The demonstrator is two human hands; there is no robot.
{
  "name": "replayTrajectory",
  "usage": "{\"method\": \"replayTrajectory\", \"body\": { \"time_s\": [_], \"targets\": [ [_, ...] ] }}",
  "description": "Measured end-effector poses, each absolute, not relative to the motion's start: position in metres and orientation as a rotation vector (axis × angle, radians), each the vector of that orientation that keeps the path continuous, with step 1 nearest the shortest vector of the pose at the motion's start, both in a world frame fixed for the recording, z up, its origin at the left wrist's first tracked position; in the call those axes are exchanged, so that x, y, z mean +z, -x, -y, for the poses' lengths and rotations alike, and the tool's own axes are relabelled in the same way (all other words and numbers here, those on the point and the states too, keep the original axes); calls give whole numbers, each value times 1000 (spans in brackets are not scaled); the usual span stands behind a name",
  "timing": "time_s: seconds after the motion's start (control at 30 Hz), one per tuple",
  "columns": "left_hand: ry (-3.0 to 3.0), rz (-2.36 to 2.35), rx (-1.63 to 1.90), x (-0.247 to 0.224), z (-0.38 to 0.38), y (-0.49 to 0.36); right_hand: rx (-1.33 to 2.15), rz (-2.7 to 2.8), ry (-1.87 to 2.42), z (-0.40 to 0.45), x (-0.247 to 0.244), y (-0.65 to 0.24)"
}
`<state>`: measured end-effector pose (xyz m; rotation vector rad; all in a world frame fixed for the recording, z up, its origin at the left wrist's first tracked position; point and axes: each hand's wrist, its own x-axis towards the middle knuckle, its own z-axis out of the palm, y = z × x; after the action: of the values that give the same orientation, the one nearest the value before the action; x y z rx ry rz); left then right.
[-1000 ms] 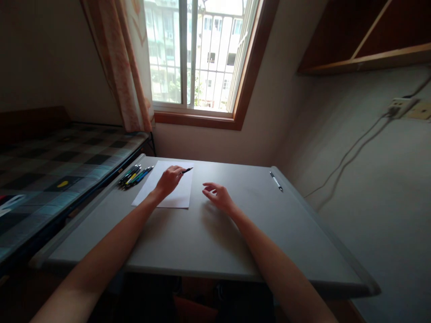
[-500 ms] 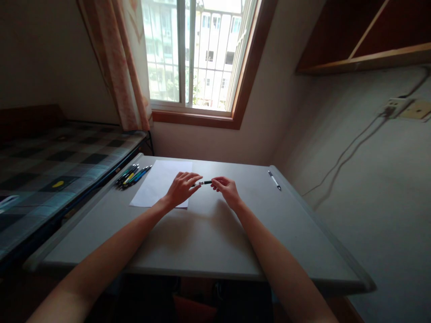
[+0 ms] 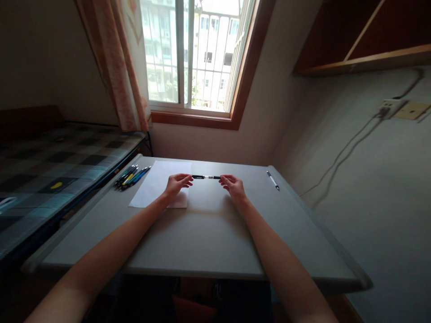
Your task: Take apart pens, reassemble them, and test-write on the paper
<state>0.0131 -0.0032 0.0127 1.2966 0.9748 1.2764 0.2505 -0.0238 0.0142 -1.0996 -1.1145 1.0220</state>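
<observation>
A black pen (image 3: 208, 177) with a clear middle section is held level above the table between my two hands. My left hand (image 3: 177, 184) pinches its left end, and my right hand (image 3: 234, 185) pinches the right end. Most of the pen's length shows between the fingertips. Beneath and behind my left hand lies a white sheet of paper (image 3: 155, 188). A second pen (image 3: 273, 180), white and dark, rests on the table to the right of my right hand.
On the grey-white table (image 3: 208, 242), several pens (image 3: 129, 177) lie in a bunch at the far left. A bed with a checked cover (image 3: 84, 152) stands to the left. The window (image 3: 198, 58) is behind the table, and a shelf (image 3: 363, 60) hangs at upper right.
My left hand has drawn back to the pen's left end, and its fingers have closed into a pinch. My right hand has shifted slightly right; more of the pen shows.
</observation>
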Motion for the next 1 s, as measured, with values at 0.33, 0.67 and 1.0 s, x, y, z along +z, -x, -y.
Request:
{"method": "replayTrajectory", "body": {
  "time_s": [0.33,0.67,1.0],
  "targets": [
    [-1251,-1002,1286,10,3,-12,1029,1054,1125,24,16,-249],
    [-1212,-967,1305,8,2,-12,1012,1111,1131,23,13,-251],
    [-1201,-973,1319,8,2,-11,995,1091,1128,22,13,-250]
  ]
}}
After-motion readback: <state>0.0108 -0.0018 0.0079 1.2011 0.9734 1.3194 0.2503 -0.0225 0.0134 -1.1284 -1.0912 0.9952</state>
